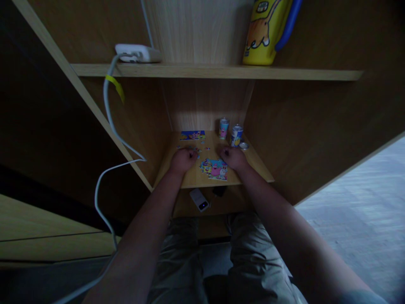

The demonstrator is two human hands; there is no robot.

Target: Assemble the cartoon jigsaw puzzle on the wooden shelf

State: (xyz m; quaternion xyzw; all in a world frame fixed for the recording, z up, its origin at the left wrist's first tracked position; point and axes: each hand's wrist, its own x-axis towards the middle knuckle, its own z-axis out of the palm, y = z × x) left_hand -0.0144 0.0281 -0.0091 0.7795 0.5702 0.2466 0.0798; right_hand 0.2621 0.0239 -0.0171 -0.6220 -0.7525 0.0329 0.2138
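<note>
A partly joined jigsaw puzzle [216, 169] with a pink cartoon figure lies near the front edge of the wooden shelf [193, 181]. Just left of it, my left hand [183, 160] is closed beside loose puzzle pieces [198, 150]. My right hand [233, 157] rests at the puzzle's right side with its fingers curled in. Whatever either hand pinches is hidden or too small to name. Toward the back left lies a colourful picture sheet [193, 135]. Two small printed cans [223, 128] stand at the back right, with a round lid [243, 146] by the nearer one.
Overhead, an upper shelf [202, 71] carries a white device [137, 53] with a hanging cable [107, 105] and a yellow cup [264, 38] with a blue handle. A white gadget [199, 199] lies on the level below. Cabinet walls enclose both sides.
</note>
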